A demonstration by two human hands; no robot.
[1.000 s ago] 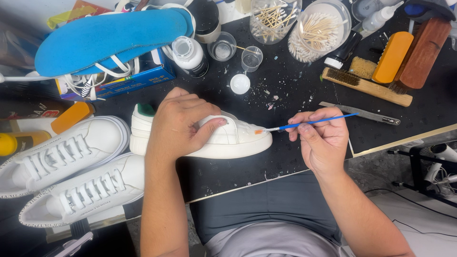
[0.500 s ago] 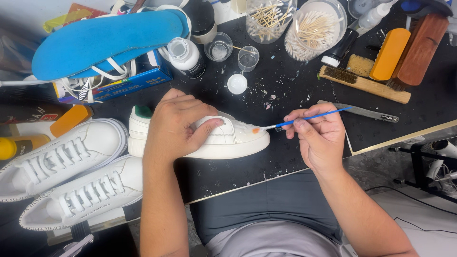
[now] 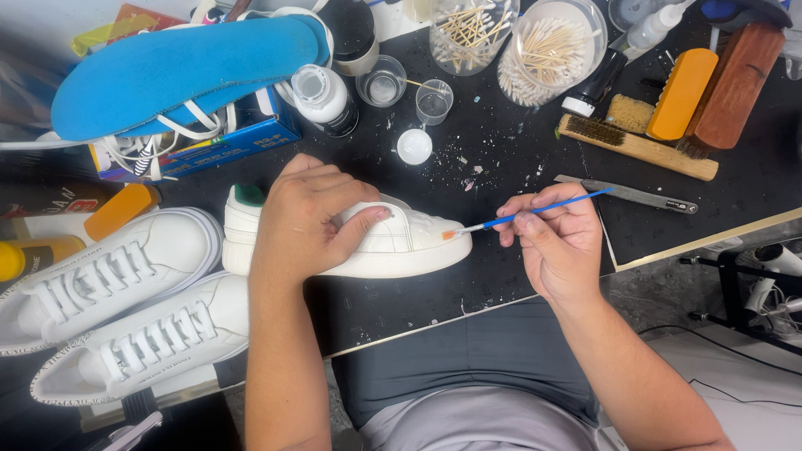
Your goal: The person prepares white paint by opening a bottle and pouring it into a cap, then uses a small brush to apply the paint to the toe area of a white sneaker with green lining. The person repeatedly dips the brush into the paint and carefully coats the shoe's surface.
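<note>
Centrally, white sneaker [image 3: 401,242] on black mat [image 3: 518,159], left hand [image 3: 305,221] clamped over it. Right hand [image 3: 555,242] pinches blue brush [image 3: 535,210], tip touching toe. Laced sneaker pair [image 3: 117,317] just beside; bottles, swab jars [image 3: 547,50], brushes behind. Nothing blocks toe.

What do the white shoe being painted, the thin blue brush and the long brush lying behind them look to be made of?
White shoe: smooth, matte, stitched panels, probably leather or a synthetic, on a thick rubbery-looking sole.
Thin blue brush, held in the right hand: glossy blue handle, plastic or painted wood; I cannot tell which.
Long brush: bare light wood with dark bristles.
</note>
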